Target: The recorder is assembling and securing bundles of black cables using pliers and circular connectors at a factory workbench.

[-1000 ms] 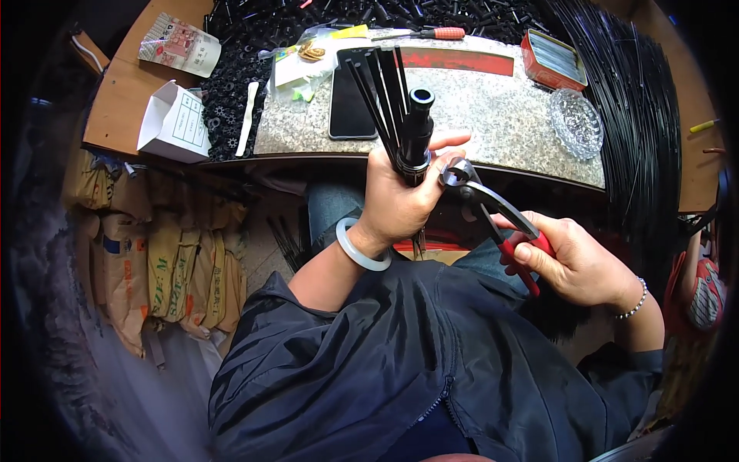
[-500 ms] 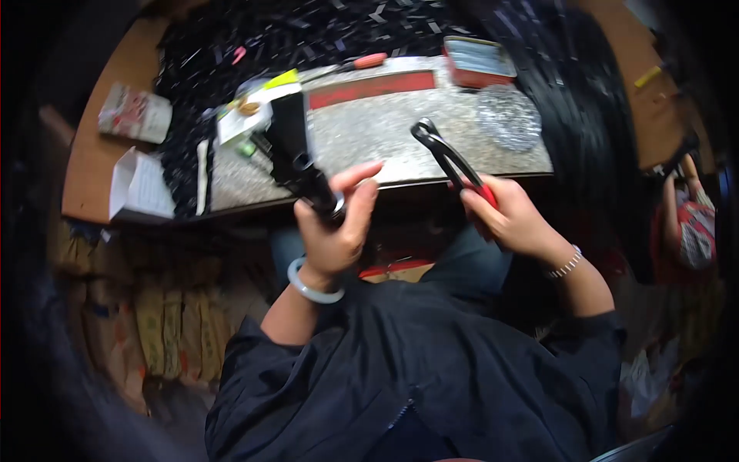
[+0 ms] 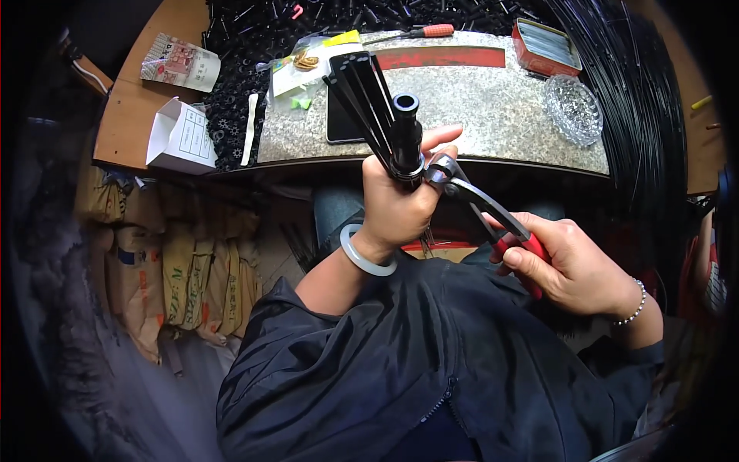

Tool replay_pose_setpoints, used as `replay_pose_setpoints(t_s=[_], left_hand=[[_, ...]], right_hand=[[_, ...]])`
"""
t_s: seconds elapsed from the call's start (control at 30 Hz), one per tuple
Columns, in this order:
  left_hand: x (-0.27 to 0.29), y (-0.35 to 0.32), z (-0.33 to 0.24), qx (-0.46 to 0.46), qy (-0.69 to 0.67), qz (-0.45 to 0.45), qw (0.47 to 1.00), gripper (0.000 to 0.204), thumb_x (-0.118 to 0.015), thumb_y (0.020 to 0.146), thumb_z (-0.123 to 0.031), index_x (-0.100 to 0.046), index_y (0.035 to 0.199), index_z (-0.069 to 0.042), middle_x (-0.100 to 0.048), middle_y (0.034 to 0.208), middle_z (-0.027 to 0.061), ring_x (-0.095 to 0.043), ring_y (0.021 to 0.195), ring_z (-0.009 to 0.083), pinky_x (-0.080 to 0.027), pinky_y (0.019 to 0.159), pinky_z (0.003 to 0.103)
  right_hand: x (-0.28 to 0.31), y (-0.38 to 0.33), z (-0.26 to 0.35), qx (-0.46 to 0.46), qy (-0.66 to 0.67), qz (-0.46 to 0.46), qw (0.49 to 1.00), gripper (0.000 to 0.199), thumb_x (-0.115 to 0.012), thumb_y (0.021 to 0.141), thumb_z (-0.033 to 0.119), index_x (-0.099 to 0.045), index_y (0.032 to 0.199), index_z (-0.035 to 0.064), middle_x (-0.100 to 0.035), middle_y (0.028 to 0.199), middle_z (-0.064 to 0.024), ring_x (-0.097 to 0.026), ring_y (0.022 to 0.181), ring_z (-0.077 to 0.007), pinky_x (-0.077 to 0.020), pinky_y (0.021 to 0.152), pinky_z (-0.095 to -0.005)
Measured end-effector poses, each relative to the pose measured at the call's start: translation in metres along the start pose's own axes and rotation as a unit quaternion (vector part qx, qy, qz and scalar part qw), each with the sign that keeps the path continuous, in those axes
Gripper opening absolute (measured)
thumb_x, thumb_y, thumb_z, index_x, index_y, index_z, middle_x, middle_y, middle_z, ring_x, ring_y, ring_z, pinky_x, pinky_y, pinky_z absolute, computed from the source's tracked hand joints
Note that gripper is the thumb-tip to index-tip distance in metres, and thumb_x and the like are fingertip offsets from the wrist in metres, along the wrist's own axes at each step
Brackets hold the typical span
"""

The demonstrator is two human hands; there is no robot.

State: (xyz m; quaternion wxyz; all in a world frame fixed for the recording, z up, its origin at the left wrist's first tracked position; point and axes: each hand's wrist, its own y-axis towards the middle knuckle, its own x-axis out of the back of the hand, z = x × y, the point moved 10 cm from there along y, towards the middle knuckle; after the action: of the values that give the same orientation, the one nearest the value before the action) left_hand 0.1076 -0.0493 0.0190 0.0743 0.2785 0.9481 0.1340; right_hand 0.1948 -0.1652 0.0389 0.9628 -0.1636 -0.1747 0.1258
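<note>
My left hand, with a pale bangle at its wrist, is wrapped round a black umbrella frame. The frame's tube end points up, and its thin ribs fan out toward the bench on the left. My right hand grips red-handled pincers. Their metal jaws lie beside the lower part of the tube, close to my left thumb and fingers. Whether the jaws bite on a part of the frame is hidden.
On the stone-topped bench lie a black phone-like slab, a red-handled screwdriver, a red tin and a glass ashtray. Long black rods lie at right. A white box and a pouch stand at left.
The pincers have come over to the umbrella frame, their jaws now beside its tube. The frame's tube end has turned upward. The whole view has shifted, so the bench appears higher and farther right.
</note>
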Motion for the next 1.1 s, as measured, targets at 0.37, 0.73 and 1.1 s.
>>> replay_pose_setpoints(t_s=[0.37, 0.73, 1.1], left_hand=[[0.001, -0.001, 0.001, -0.054, 0.010, 0.002, 0.998, 0.015, -0.059, 0.082, -0.002, -0.064, 0.095, 0.003, -0.053, 0.060, -0.0009, -0.047, 0.051, 0.0047, -0.037, 0.046, 0.020], [0.020, 0.000, 0.012, -0.017, 0.042, -0.042, 0.998, 0.020, -0.059, 0.089, -0.016, -0.065, 0.090, 0.004, -0.047, 0.050, -0.0044, -0.038, 0.039, 0.0026, -0.026, 0.037, 0.018], [0.004, -0.007, 0.010, 0.014, -0.033, -0.011, 0.999, 0.013, -0.061, 0.085, -0.004, -0.065, 0.097, 0.001, -0.058, 0.069, -0.0029, -0.043, 0.056, 0.0013, -0.033, 0.052, 0.016]], right_hand=[[0.004, -0.008, 0.023, 0.002, -0.042, -0.022, 0.999, 0.032, -0.054, 0.090, 0.013, -0.050, 0.119, -0.0007, -0.054, 0.063, -0.0044, -0.046, 0.052, -0.0084, -0.0402, 0.051, -0.0249], [0.022, -0.007, -0.006, 0.070, 0.268, -0.107, 0.955, 0.036, -0.041, 0.095, 0.015, -0.038, 0.124, -0.0065, -0.062, 0.083, -0.0163, -0.066, 0.071, -0.0238, -0.0540, 0.065, -0.0320], [0.096, 0.038, -0.087, -0.012, -0.431, -0.404, 0.806, 0.041, -0.068, 0.076, 0.023, -0.053, 0.109, 0.0057, -0.050, 0.091, -0.0120, -0.055, 0.081, -0.0297, -0.0460, 0.071, -0.0388]])
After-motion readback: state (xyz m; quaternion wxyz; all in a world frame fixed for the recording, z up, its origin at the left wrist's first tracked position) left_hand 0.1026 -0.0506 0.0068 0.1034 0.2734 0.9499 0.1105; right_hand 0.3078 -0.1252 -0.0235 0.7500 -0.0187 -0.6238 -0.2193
